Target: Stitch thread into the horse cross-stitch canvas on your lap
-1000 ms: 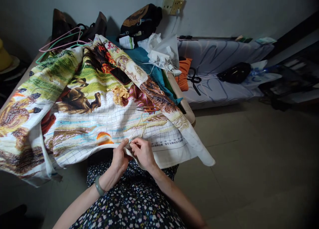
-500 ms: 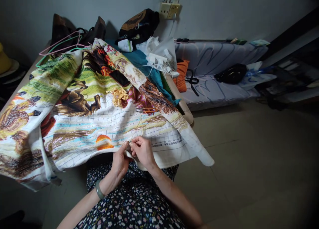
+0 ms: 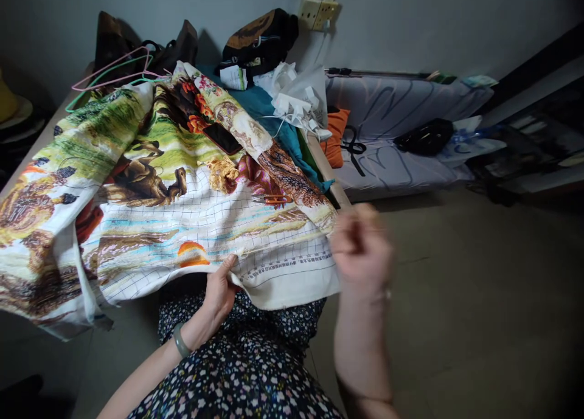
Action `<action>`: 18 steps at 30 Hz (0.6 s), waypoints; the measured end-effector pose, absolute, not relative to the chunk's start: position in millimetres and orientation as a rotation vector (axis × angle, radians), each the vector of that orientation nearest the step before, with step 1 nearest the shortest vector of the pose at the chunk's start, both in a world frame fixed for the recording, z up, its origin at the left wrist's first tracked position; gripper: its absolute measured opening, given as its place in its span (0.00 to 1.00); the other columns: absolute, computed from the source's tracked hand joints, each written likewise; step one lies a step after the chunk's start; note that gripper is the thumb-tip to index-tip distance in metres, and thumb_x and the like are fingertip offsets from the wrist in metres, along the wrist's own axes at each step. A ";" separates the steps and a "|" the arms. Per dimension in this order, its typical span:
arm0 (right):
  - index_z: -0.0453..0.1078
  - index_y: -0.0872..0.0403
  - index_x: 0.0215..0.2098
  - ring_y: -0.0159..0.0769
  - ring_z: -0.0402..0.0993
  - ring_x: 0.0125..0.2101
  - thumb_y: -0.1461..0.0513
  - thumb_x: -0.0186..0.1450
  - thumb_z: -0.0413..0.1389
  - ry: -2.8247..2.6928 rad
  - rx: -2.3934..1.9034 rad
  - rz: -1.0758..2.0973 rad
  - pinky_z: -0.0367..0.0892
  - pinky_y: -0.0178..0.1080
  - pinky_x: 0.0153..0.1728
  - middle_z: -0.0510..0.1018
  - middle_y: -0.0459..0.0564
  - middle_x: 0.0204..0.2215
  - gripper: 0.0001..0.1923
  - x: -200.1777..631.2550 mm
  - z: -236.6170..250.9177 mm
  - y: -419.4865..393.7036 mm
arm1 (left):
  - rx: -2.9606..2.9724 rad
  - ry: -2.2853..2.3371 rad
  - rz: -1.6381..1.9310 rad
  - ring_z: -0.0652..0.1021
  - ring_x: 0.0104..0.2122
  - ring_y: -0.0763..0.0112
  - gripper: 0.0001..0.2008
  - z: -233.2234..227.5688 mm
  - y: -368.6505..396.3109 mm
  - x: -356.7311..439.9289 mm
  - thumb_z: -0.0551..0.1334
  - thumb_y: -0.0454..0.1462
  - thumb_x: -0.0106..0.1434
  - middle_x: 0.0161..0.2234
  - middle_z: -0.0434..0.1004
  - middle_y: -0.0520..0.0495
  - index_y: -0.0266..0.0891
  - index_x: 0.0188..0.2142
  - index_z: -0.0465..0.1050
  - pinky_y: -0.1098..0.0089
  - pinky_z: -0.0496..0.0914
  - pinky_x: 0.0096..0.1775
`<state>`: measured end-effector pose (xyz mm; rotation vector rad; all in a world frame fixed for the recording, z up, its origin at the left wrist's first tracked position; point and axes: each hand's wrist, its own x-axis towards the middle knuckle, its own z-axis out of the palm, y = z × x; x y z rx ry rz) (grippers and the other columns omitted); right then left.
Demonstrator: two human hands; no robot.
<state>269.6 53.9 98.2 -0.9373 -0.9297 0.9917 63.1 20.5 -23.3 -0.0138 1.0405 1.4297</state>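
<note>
The cloth [image 3: 182,224] covered nearly the whole tabletop [image 3: 340,194], leaving only its right edge bare. At the far edge, bags [image 3: 137,45], hangers [image 3: 114,72], a dark bundle [image 3: 260,36] and white packets [image 3: 296,100] blocked the way. A phone [image 3: 222,138] and yellow thread [image 3: 223,173] lay on the cloth near its middle. The left hand [image 3: 219,288] pinched the cloth's near edge; the right hand [image 3: 362,249], blurred, hung off the near right corner. Right of the tabletop the floor [image 3: 456,297] lay open up to the mattress [image 3: 401,157].
</note>
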 end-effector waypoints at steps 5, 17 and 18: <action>0.66 0.50 0.24 0.19 0.55 0.13 0.64 0.65 0.55 -0.838 -0.650 0.503 0.72 0.38 0.43 0.62 0.35 0.15 0.11 326.6 135.8 48.7 | -0.031 1.052 1.370 0.80 0.37 0.63 0.23 -25.2 21.5 62.7 0.72 0.31 0.46 0.38 0.81 0.48 0.42 0.43 0.75 0.64 0.74 0.41; 0.73 0.54 0.37 0.27 0.65 0.17 0.63 0.64 0.51 -1.552 -1.472 1.262 0.60 0.29 0.18 0.71 0.43 0.18 0.09 180.9 4.5 25.8 | -0.028 1.063 1.317 0.77 0.26 0.70 0.21 -18.8 21.8 61.6 0.72 0.33 0.44 0.30 0.80 0.50 0.36 0.40 0.75 0.69 0.70 0.30; 0.74 0.54 0.37 0.28 0.66 0.17 0.63 0.64 0.51 -1.576 -1.479 1.230 0.60 0.30 0.18 0.72 0.43 0.18 0.09 180.3 4.1 26.5 | -0.025 1.067 1.319 0.77 0.26 0.70 0.21 -18.9 21.9 61.7 0.72 0.33 0.43 0.30 0.80 0.50 0.36 0.40 0.75 0.69 0.70 0.30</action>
